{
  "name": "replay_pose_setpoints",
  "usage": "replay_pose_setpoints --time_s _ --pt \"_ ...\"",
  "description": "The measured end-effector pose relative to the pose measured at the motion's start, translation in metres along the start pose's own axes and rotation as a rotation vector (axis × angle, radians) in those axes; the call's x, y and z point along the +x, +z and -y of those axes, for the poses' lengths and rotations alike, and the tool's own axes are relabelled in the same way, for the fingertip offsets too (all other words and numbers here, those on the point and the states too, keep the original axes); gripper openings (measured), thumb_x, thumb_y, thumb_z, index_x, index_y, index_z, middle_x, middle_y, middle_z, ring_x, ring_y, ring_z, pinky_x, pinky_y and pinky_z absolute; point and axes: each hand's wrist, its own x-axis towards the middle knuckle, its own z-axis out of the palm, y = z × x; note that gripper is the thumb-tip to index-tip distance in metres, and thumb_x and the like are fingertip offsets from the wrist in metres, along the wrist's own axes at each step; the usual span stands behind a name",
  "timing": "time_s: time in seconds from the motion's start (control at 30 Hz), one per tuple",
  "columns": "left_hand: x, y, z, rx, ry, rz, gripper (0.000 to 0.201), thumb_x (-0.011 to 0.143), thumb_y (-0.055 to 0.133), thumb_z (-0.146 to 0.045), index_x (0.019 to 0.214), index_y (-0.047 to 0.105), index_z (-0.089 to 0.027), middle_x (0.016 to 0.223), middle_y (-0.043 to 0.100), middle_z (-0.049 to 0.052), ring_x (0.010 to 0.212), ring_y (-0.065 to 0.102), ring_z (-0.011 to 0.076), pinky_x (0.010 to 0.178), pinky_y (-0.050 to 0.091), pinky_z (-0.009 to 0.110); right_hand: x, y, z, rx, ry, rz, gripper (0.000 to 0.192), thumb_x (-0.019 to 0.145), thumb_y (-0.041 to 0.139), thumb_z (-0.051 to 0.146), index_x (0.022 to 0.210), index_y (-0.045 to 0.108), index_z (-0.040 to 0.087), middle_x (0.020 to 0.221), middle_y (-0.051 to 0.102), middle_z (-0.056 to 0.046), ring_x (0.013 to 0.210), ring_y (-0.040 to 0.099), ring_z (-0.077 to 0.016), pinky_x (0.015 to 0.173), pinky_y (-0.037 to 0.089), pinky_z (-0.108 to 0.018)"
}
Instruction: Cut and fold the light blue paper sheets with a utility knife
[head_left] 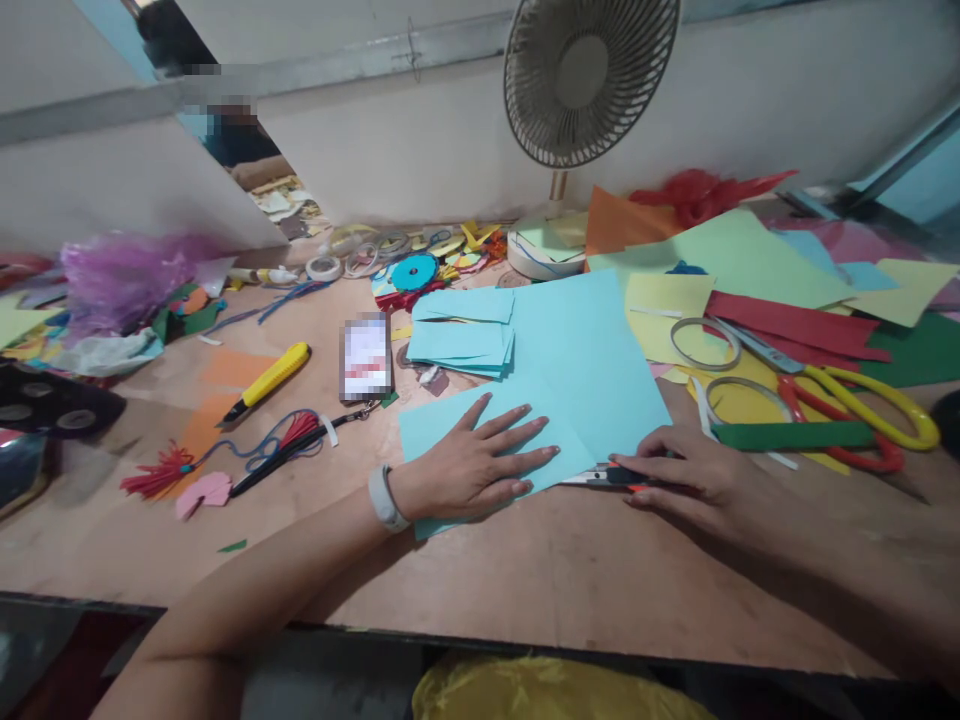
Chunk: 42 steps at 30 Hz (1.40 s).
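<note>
Hands are busy on a wooden table [525,580]. The left hand [472,465] lies flat and open on a blue paper [592,370], fingers spread, pressing it down. It has a white band [384,497] on the wrist. The right hand [694,475] sits just beside the near right edge of that paper. Its fingers are curled on a small cutter [604,476] that lies along the paper's near edge, touching it.

The blue paper is near the middle of the table, closer to the near edge. Behind it lies a stack [465,335] of smaller blue papers. A phone [366,357] lies just left of the stack. A yellow knife [268,382] lies farther left, and a red tassel [161,473] and a pink fan shape [204,492] lie near the left side.

On the right side, big scissors [847,400] with yellow and red handles rest on red, yellow and green papers, and a green strip [787,435] lies just past the right hand. Two tape rings [705,345] sit near the scissors. A fan [589,75] stands at the far edge by the wall. A purple bag [124,275] sits at the far left corner.
</note>
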Motion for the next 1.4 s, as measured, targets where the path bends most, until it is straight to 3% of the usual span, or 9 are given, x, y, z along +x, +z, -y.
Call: replay_pose_setpoints --time_s 0.3,0.5,1.07,1.4 --pt "0.001 0.0 0.0 -0.038 -0.014 0.007 0.05 0.108 0.019 -0.044 0.157 0.022 -0.034 0.164 0.018 -0.001 0.153 0.006 0.0223 0.121 -0.009 0.054 -0.002 0.008 0.003 -0.054 -0.073 -0.006 0.031 0.099 0.049 0.038 0.117 0.072 0.026 0.098 0.066 -0.008 0.086 0.063 -0.0213 0.072 0.051 -0.034" --pt "0.001 0.001 0.0 -0.083 -0.045 -0.009 0.056 0.108 0.016 -0.043 0.16 0.003 -0.027 0.163 0.021 0.0 0.153 0.013 0.02 0.122 -0.011 0.049 -0.001 0.013 0.008 -0.036 -0.086 -0.05 0.031 0.098 0.05 0.037 0.115 0.073 0.025 0.095 0.067 -0.008 0.084 0.063 -0.0216 0.071 0.051 -0.034" --pt "0.002 -0.003 -0.003 -0.11 -0.053 0.009 0.054 0.108 0.016 -0.045 0.16 0.012 -0.029 0.163 0.021 0.001 0.152 0.017 0.0202 0.121 -0.014 0.048 0.004 0.015 0.013 -0.095 -0.157 -0.061 0.027 0.097 0.053 0.031 0.115 0.071 0.023 0.098 0.066 -0.01 0.086 0.063 -0.022 0.07 0.051 -0.034" --pt "0.036 0.001 0.003 -0.122 -0.029 -0.021 0.054 0.108 0.015 -0.045 0.156 0.026 -0.022 0.162 0.026 0.008 0.151 0.021 0.0188 0.12 -0.012 0.05 0.008 -0.002 -0.007 -0.157 -0.172 -0.069 0.029 0.097 0.051 0.033 0.116 0.07 0.023 0.099 0.067 -0.011 0.084 0.064 -0.022 0.071 0.052 -0.035"
